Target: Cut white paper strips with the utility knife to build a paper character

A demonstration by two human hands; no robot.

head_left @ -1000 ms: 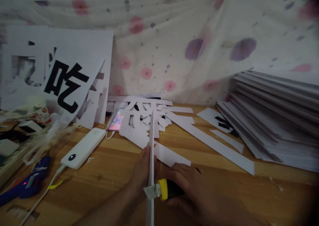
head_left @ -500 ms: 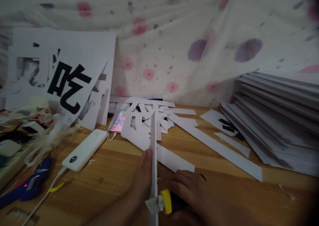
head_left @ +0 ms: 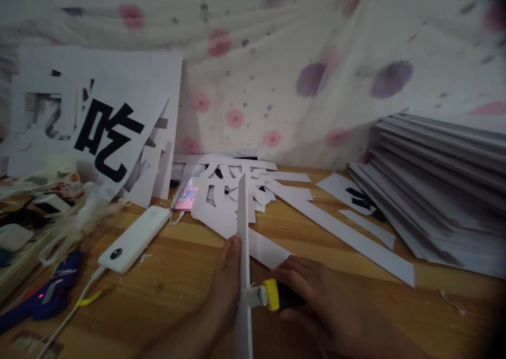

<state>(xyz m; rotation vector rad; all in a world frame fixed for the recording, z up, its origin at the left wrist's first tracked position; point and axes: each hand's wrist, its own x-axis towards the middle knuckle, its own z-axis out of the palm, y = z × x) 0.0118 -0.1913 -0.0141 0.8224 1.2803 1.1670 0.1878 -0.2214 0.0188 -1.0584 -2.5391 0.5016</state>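
Observation:
A white foam board (head_left: 243, 253) stands on its edge, seen nearly edge-on, running away from me down the middle. My left hand (head_left: 225, 282) grips it from the left, with the thumb near its top edge. In my right hand (head_left: 316, 290) is a utility knife (head_left: 272, 296) with a black and yellow handle. Its blade points left and meets the board's edge a little nearer to me than my left thumb. The left fingers behind the board are hidden.
White cut-out scraps (head_left: 221, 190) and long strips (head_left: 348, 232) lie beyond the board. A stack of boards (head_left: 430, 190) is at right. On the left are a white power bank (head_left: 134, 238), a blue glue gun (head_left: 55, 290), a power strip (head_left: 23, 264) and leaning lettered sheets (head_left: 158, 74).
My right hand and the utility knife have moved up and away from me along the board, with the blade shifting slightly right. My left hand keeps its grip.

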